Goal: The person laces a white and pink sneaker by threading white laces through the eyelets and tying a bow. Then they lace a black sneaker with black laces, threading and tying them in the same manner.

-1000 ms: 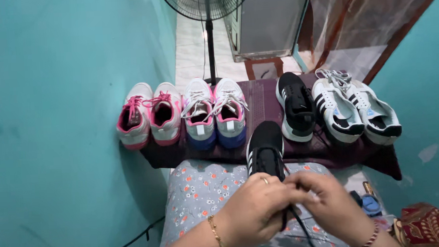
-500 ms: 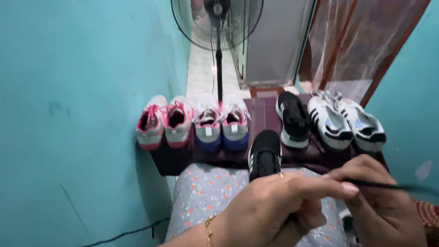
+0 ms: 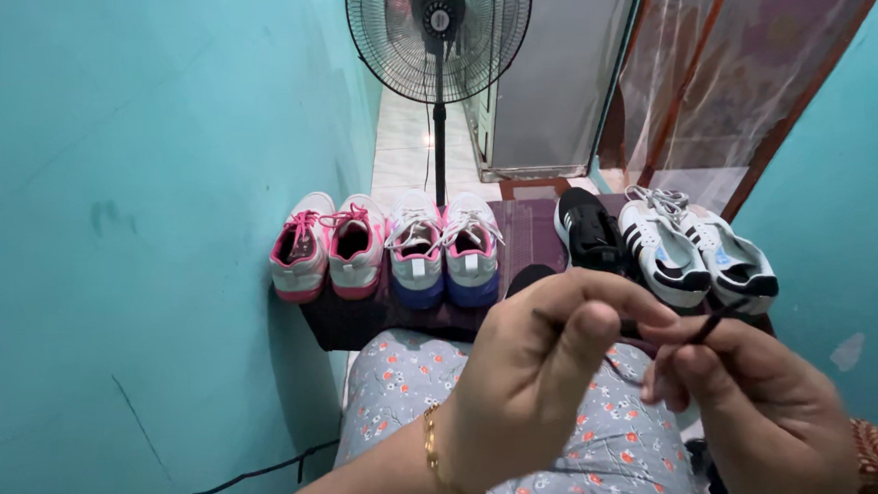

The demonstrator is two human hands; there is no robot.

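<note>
Left hand (image 3: 536, 372) raised over a floral-print lap (image 3: 416, 378), thumb and forefinger pinched on a thin black shoelace (image 3: 708, 325); right hand (image 3: 758, 411) just beside it, fingertips closed on the same lace, its end poking up between them. Behind the left knuckles, barely showing, what appears to be a black shoe (image 3: 530, 272). Beyond both hands, lined up on a dark purple mat (image 3: 528, 227): pink-laced white sneakers (image 3: 324, 248) to the far left, white-and-blue sneakers (image 3: 444, 252) next, a lone black sneaker (image 3: 588, 231) and black-striped white sneakers (image 3: 694, 249) past the right hand. Farther back, a standing fan (image 3: 438, 37); teal wall (image 3: 137, 213) on the left
</note>
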